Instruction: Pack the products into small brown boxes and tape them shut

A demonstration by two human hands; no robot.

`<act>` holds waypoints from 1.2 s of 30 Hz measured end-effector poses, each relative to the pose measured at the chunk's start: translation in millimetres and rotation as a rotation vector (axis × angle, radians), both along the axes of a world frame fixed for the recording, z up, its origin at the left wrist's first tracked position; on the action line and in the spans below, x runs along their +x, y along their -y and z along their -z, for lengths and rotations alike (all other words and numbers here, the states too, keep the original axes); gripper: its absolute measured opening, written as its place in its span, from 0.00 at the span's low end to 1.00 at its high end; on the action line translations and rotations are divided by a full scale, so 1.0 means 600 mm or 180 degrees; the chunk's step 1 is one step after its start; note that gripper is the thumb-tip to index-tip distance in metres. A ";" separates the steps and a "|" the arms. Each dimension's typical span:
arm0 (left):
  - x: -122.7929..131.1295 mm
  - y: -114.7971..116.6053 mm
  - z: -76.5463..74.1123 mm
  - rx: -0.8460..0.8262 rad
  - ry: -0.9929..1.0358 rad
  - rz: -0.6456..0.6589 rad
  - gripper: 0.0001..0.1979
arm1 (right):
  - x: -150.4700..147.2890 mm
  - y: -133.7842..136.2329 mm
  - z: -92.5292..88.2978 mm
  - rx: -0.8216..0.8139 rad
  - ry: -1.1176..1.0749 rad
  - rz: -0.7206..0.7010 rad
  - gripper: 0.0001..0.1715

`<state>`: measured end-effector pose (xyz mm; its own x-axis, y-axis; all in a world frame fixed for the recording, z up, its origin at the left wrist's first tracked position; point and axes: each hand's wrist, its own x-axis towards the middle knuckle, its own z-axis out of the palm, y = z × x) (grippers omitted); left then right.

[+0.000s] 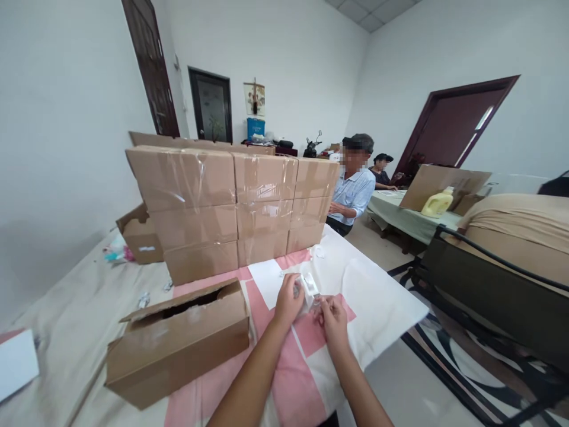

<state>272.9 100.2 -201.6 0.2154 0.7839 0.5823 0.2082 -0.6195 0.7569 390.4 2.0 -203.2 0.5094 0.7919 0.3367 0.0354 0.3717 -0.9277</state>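
Observation:
Over the pink and white cloth (293, 379), my left hand (290, 296) is closed around the left side of a small white object (310, 286). My right hand (331, 314) pinches at the lower right end of that object, where a small clear or greyish piece shows between the fingertips; its exact shape is too small to tell. Left of my hands lies a long brown cardboard box (182, 344) with its top flap partly raised and a dark gap along it.
Stacked taped cartons (267, 207) stand behind my hands. An open carton (144, 237) is at the back left. A person in a light blue shirt (355, 193) sits beyond the stack. At right are a dark-framed chair (498, 273) and a yellow jug (438, 203) on another table.

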 end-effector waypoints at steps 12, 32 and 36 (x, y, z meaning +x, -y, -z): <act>-0.026 -0.013 0.013 -0.0519 -0.0344 -0.1137 0.15 | -0.014 -0.001 -0.013 -0.0212 0.0269 -0.0315 0.32; -0.026 0.032 -0.051 0.0138 -0.0583 0.1258 0.16 | -0.017 0.005 -0.005 0.0257 0.1055 -0.0062 0.15; -0.037 0.037 -0.063 0.0148 -0.0711 0.1260 0.11 | -0.028 0.015 -0.017 0.0150 0.1155 -0.0005 0.15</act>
